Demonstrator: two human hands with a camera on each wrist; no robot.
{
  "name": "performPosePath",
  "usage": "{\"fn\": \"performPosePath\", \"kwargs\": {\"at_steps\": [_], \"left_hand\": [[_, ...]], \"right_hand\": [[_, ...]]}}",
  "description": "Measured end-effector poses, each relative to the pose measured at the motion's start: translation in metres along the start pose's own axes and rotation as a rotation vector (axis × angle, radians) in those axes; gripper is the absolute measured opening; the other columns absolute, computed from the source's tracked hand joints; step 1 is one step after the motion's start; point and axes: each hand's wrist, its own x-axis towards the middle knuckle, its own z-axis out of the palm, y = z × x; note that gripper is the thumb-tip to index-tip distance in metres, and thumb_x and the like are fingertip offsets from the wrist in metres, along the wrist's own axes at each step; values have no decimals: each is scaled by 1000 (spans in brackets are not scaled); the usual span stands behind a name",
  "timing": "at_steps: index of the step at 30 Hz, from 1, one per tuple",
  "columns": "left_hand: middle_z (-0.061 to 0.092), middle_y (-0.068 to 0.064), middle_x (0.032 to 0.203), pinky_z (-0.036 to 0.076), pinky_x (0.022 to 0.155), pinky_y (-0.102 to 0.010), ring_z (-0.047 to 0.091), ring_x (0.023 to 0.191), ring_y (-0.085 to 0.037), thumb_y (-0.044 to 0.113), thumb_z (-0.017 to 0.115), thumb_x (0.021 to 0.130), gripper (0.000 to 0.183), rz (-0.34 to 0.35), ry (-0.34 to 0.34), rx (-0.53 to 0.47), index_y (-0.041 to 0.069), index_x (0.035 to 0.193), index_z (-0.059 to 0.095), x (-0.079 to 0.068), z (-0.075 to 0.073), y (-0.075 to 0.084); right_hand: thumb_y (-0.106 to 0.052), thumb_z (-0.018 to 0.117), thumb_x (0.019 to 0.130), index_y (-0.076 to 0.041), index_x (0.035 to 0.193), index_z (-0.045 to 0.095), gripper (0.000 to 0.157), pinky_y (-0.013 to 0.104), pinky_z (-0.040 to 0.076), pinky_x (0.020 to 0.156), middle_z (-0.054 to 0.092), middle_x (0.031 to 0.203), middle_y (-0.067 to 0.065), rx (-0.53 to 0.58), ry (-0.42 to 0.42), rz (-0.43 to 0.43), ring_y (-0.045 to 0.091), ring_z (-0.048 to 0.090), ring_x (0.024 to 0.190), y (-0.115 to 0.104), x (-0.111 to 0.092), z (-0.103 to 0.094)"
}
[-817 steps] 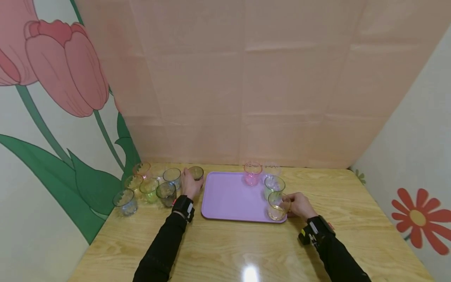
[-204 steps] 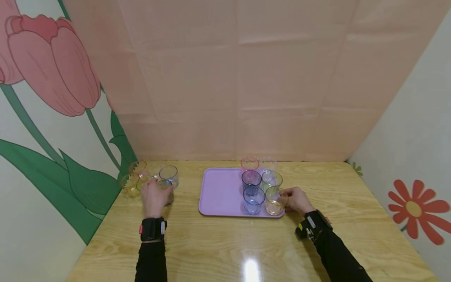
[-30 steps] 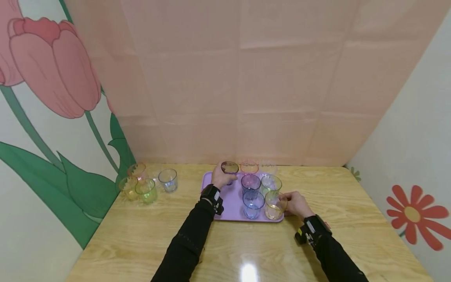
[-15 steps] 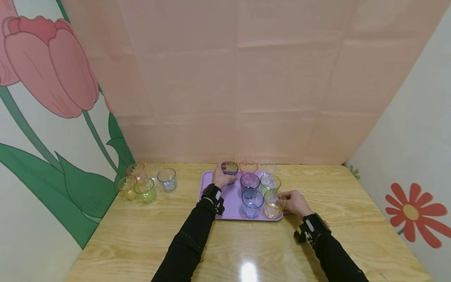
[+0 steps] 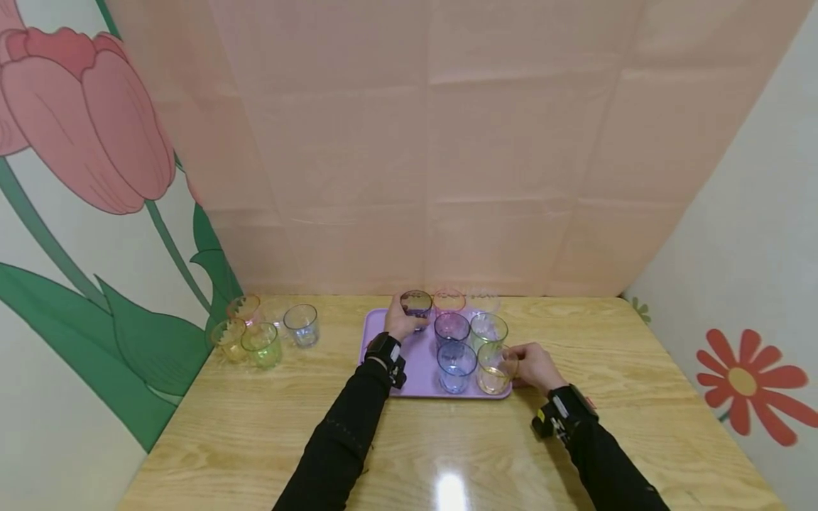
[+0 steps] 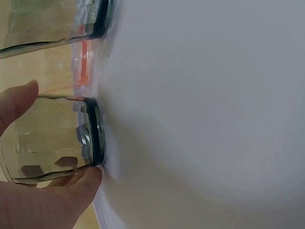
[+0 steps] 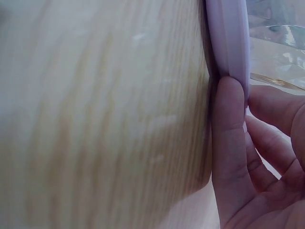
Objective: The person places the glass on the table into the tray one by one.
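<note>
With thumb and fingers round its sides, my left hand (image 5: 397, 323) grips a dark grey glass (image 5: 417, 304) at the tray's back left. In the left wrist view this glass (image 6: 52, 138) stands upright, its thick base right at the white-looking tray surface (image 6: 200, 109). My right hand (image 5: 535, 365) pinches the right rim of the lilac tray (image 5: 415, 365), beside a yellow glass (image 5: 493, 370). Finger and thumb meet the tray edge (image 7: 231, 38) in the right wrist view. Also on the tray are pink (image 5: 449, 301), clear, dark purple-looking (image 5: 451, 330), green (image 5: 488, 330) and blue (image 5: 456, 367) glasses.
At the table's left stand several more glasses: a green one (image 5: 261, 346), an amber one (image 5: 229, 342), a pinkish one (image 5: 244, 309) and a bluish one (image 5: 302, 326). A pink-beige covered wall (image 5: 422, 177) rises behind the wooden table (image 5: 255, 440).
Since the older frames, the dark grey glass has gone from the left group onto the tray, as have blue and dark purple-looking ones. Over the last second the hands barely move.
</note>
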Motion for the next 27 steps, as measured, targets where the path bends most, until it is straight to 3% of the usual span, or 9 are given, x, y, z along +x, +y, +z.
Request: {"fn": "performPosePath", "kwargs": {"at_steps": [17, 27], "left_hand": [[59, -25, 135, 41, 111, -47, 55, 127, -40, 2, 91, 69, 82, 5, -6, 34, -3, 139, 47, -3, -1, -8], [57, -25, 138, 40, 111, -47, 53, 129, -40, 4, 88, 74, 83, -19, -17, 82, -2, 144, 44, -4, -4, -4]], "right_hand": [[-3, 76, 86, 14, 116, 67, 35, 39, 61, 63, 66, 101, 19, 16, -1, -26, 18, 67, 75, 3, -2, 2], [-6, 74, 88, 14, 117, 67, 36, 37, 61, 62, 67, 109, 25, -7, 17, 0, 19, 67, 74, -1, -1, 2]]}}
